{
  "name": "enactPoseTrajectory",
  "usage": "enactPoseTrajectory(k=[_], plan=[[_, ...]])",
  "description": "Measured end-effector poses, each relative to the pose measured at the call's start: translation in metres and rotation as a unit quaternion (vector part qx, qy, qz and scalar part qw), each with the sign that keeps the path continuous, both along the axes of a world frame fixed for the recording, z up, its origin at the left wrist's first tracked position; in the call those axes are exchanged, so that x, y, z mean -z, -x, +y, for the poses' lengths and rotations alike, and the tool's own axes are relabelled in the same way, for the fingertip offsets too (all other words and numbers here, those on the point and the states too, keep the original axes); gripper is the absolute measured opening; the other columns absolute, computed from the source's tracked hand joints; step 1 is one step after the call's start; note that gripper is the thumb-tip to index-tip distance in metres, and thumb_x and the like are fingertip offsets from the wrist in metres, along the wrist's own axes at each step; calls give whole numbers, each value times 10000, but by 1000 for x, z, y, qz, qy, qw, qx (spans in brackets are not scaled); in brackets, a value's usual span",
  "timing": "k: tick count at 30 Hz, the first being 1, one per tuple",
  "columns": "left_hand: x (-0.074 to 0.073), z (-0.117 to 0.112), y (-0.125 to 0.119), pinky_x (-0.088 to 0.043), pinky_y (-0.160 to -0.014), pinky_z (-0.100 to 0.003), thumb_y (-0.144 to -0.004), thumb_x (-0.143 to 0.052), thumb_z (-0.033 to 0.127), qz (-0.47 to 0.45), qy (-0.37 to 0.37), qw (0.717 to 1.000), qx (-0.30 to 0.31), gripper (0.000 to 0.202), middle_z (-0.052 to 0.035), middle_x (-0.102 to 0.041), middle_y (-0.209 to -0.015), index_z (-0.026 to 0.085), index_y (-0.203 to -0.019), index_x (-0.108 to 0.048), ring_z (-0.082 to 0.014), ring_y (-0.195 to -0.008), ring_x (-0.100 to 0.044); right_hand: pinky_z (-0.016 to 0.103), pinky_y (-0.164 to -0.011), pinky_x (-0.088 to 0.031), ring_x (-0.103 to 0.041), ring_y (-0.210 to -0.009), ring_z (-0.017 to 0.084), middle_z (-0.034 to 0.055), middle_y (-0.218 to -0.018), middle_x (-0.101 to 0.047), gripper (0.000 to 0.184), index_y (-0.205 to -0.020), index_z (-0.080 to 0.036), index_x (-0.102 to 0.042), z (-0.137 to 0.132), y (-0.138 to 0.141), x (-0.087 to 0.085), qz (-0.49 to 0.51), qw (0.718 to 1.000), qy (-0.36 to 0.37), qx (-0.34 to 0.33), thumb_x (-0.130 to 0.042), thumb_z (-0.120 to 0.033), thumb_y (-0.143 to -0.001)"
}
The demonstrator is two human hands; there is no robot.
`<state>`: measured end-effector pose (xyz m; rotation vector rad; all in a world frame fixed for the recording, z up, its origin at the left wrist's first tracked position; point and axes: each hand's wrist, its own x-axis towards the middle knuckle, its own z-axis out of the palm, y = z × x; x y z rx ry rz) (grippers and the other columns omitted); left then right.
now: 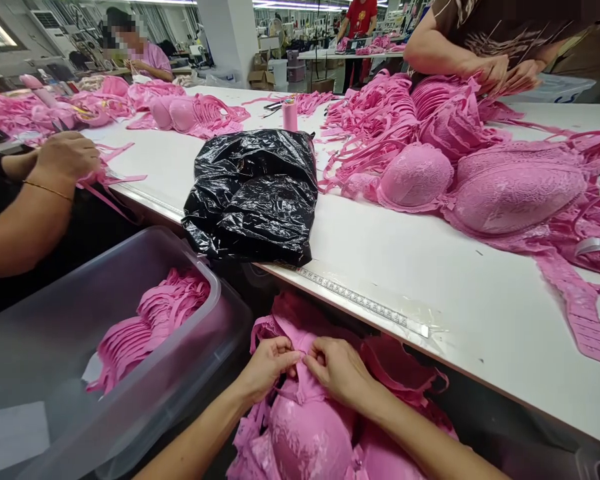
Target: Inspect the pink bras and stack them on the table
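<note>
Below the table's front edge, both my hands meet over a pile of pink lace bras (305, 433) on my lap. My left hand (267, 363) is closed in a pinch on the pink fabric at the top of one bra. My right hand (337, 367) pinches the same fabric right beside it, fingertips almost touching the left ones. A pink padded cup lies just under my wrists.
A white table (430, 293) with a taped measuring strip (360, 303) carries a black plastic bag (255, 193), a pink thread spool (290, 115) and heaps of pink bras (480, 173). A clear bin (55, 347) with pink pieces stands at my left. Other people's hands (65, 160) work nearby.
</note>
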<state>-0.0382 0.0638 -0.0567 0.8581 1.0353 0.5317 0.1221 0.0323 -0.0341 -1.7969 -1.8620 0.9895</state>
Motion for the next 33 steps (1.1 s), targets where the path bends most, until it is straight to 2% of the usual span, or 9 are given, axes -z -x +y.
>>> enactPoseTrajectory(k=[4,9,14,19,21,23,27,30,33], plan=[[-1,-3,1,-389,-523,-207,-579,-759,247,-28,0,1000,2,247,14,-555,-605,118,-694,-583,-84,-524,-480,209,-489,-226,-387,-490,82,-38,-534,-472,197,-557,-171,-466,-3,1,6,45,999,-11,-7,-505,-154,-750],[10,-4,-13,-363,-524,-190,-519,-681,80,5,-67,997,-46,169,31,-546,-586,123,-633,-564,-81,-536,-474,202,-493,-242,-368,-512,81,-48,-545,-413,213,-546,-178,-394,-7,8,9,81,996,-47,-11,-457,-118,-741],[12,-2,-13,-311,-430,-182,-573,-658,143,18,-60,996,-57,141,60,-488,-493,143,-608,-522,-60,-421,-406,204,-502,-262,-372,-519,86,-50,-548,-423,240,-561,-174,-437,-9,2,11,97,993,-53,-38,-458,-170,-800],[-5,-3,-2,-456,-615,-253,-588,-719,250,-81,27,996,-15,286,0,-605,-713,159,-821,-579,-137,-639,-574,213,-618,-360,-499,-641,119,4,-727,-604,137,-750,-172,-584,-17,-8,1,74,987,-22,-140,-466,-142,-812],[-5,-5,-5,-457,-617,-254,-613,-729,292,-76,43,996,-32,311,1,-607,-727,170,-855,-576,-137,-646,-577,226,-679,-392,-541,-714,138,24,-803,-634,139,-825,-174,-610,-20,-11,-4,60,984,-17,-169,-486,-122,-792],[2,-6,-11,-437,-577,-229,-585,-768,307,-23,13,997,-74,313,19,-583,-655,153,-772,-570,-115,-582,-545,236,-720,-415,-568,-755,149,32,-823,-649,171,-852,-177,-629,-19,-15,-9,60,980,-17,-190,-478,-117,-801],[13,-1,-14,-435,-544,-236,-507,-824,307,18,-19,994,-110,344,26,-558,-564,131,-623,-553,-113,-524,-519,268,-794,-452,-606,-876,174,68,-978,-669,272,-999,-189,-645,-16,-36,-6,52,990,-30,-131,-406,-165,-871],[8,6,-4,-489,-647,-292,-499,-829,317,6,-18,994,-107,372,-2,-617,-640,124,-727,-607,-159,-611,-589,344,-946,-410,-557,-1094,220,84,-1184,-622,339,-1158,-197,-597,-17,-57,4,1,998,-18,-62,-398,-218,-883],[0,8,2,-505,-714,-327,-484,-837,298,-19,-3,996,-90,439,-20,-650,-713,129,-823,-616,-184,-677,-623,392,-1016,-345,-500,-1178,271,112,-1259,-579,400,-1227,-171,-552,-22,-68,9,-57,997,-38,28,-478,-297,-855]])
